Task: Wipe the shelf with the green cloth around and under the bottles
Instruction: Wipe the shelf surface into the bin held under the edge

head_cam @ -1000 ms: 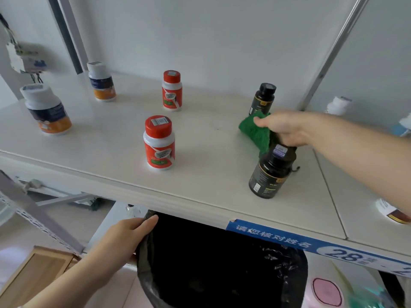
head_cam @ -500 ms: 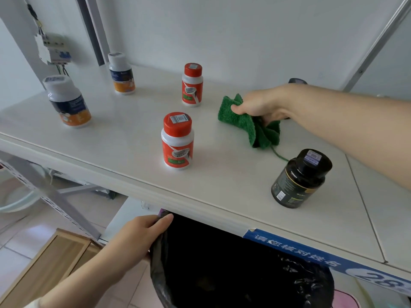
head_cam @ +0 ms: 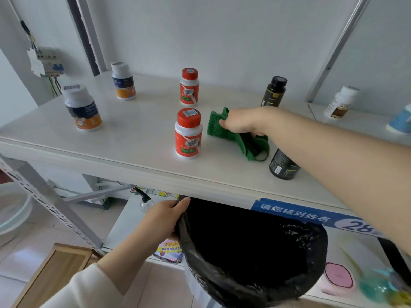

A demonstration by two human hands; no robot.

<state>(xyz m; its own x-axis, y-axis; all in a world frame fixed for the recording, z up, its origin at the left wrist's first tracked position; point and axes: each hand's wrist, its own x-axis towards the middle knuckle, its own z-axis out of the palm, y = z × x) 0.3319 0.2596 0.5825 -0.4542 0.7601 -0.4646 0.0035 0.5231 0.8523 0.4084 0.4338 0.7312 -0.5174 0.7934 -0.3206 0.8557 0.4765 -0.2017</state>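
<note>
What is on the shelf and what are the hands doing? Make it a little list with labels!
right hand: grips the green cloth on the shelf
left hand: holds the rim of the black bag below the shelf
near red-capped bottle: upright, just left of the cloth
far red-capped bottle: upright, behind it
near black bottle: partly hidden by the right arm

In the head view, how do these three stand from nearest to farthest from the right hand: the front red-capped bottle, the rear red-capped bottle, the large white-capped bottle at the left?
1. The front red-capped bottle, just left of the right hand, beside the green cloth.
2. The rear red-capped bottle, farther back, near the wall.
3. The large white-capped bottle, at the far left end of the shelf.
</note>
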